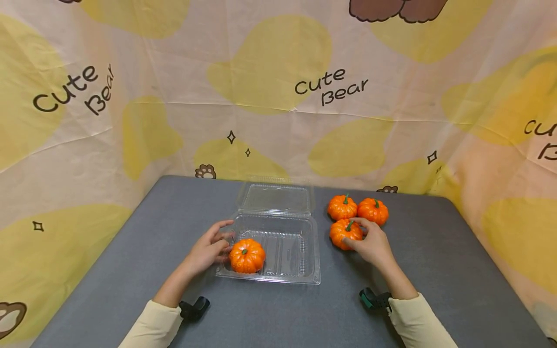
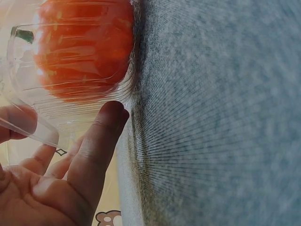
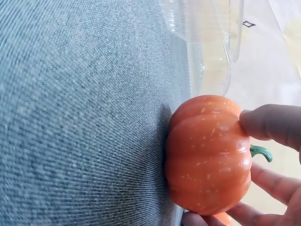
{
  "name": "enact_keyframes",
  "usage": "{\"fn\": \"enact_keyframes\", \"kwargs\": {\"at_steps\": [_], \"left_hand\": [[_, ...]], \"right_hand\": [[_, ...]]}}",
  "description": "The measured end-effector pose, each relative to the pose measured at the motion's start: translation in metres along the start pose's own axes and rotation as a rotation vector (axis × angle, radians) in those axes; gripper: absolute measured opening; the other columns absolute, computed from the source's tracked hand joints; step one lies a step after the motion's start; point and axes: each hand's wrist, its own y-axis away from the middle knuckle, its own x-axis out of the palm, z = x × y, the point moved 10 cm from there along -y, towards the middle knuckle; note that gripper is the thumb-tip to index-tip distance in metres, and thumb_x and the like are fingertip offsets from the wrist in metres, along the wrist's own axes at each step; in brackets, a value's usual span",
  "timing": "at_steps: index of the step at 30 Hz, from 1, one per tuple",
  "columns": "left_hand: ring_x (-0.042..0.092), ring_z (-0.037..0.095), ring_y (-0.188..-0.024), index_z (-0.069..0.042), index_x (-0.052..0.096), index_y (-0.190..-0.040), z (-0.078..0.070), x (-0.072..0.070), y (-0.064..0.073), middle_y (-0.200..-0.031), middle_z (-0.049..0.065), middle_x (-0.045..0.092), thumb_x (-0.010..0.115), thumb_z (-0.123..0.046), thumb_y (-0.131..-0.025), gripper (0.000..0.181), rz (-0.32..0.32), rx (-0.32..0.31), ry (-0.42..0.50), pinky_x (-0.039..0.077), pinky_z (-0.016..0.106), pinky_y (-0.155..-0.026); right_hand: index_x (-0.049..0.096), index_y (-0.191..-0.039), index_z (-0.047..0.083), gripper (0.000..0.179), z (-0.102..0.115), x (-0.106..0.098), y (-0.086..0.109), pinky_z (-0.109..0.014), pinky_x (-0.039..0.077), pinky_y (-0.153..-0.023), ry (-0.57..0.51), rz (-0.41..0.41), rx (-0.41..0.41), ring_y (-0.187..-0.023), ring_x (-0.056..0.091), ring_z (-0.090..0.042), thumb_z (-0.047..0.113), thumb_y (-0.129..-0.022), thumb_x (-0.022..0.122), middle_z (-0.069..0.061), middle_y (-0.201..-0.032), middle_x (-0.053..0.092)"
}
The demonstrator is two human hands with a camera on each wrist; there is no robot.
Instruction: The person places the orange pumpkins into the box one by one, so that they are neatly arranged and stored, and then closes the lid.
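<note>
A clear plastic clamshell container (image 1: 311, 270) lies with its lid (image 1: 276, 198) folded back. Inside its left part sits a small orange pumpkin (image 1: 247, 256), seen through the plastic in the left wrist view (image 2: 89, 47). My left hand (image 1: 209, 249) rests at the container's left side, fingers fairly straight and touching the wall and rim. To the right of the container, my right hand (image 1: 372, 244) holds another orange pumpkin (image 3: 207, 155) between thumb and fingers. This pumpkin has a green stem and appears to be still on the table. Part of its far side is hidden by the fingers.
Just behind the held pumpkin stand two more orange pumpkins, one at the left (image 1: 341, 208) and one at the right (image 1: 374, 211). A grey cloth covers the table (image 1: 283, 319). A patterned curtain (image 1: 270, 96) hangs along the table's back and sides.
</note>
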Motion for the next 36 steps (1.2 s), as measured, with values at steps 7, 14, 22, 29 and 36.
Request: {"fn": "enact_keyframes", "kwargs": {"at_steps": [7, 14, 22, 29, 36], "left_hand": [[0.063, 0.032, -0.105, -0.013, 0.033, -0.147, 0.001, 0.0, 0.0, -0.141, 0.03, 0.046, 0.045, -0.005, -0.093, 0.055, -0.004, -0.002, -0.005, 0.058, 0.04, -0.074], [0.063, 0.033, -0.106, -0.013, 0.033, -0.147, 0.001, -0.001, 0.0, -0.142, 0.03, 0.045, 0.045, -0.005, -0.093, 0.055, -0.002, -0.005, -0.007, 0.058, 0.041, -0.075], [0.062, 0.033, -0.106, -0.012, 0.033, -0.147, 0.0, 0.0, -0.001, -0.142, 0.03, 0.045, 0.044, -0.005, -0.093, 0.055, -0.005, -0.01, -0.002, 0.058, 0.04, -0.074], [0.062, 0.031, -0.105, -0.012, 0.033, -0.147, 0.001, 0.0, -0.001, -0.142, 0.03, 0.045, 0.044, -0.005, -0.094, 0.055, -0.005, -0.014, -0.004, 0.058, 0.04, -0.073], [0.063, 0.032, -0.106, -0.012, 0.032, -0.147, 0.001, 0.001, 0.0, -0.142, 0.029, 0.045, 0.044, -0.006, -0.094, 0.055, -0.005, -0.02, -0.008, 0.058, 0.041, -0.075]], "right_hand": [[0.06, -0.125, 0.008, 0.052, 0.003, -0.004, 0.002, -0.052, 0.047, -0.092, -0.02, -0.007, -0.002, -0.113, 0.057, -0.042, 0.025, -0.078, 0.076, -0.021, -0.129, 0.057], [0.059, -0.126, 0.009, 0.054, 0.012, -0.009, 0.005, -0.052, 0.048, -0.092, -0.055, -0.008, -0.026, -0.112, 0.058, -0.041, 0.025, -0.078, 0.076, -0.021, -0.131, 0.056], [0.062, -0.124, 0.012, 0.052, 0.034, -0.016, 0.01, -0.049, 0.052, -0.088, -0.069, -0.025, -0.08, -0.107, 0.062, -0.038, 0.023, -0.077, 0.078, -0.017, -0.127, 0.06], [0.064, -0.122, 0.013, 0.051, 0.059, -0.018, 0.018, -0.045, 0.054, -0.082, -0.096, -0.027, -0.151, -0.099, 0.064, -0.034, 0.02, -0.074, 0.08, -0.015, -0.122, 0.062], [0.065, -0.118, 0.012, 0.049, 0.086, -0.013, 0.026, -0.04, 0.055, -0.075, -0.139, -0.002, -0.272, -0.091, 0.064, -0.027, 0.015, -0.072, 0.081, -0.01, -0.115, 0.065]]}}
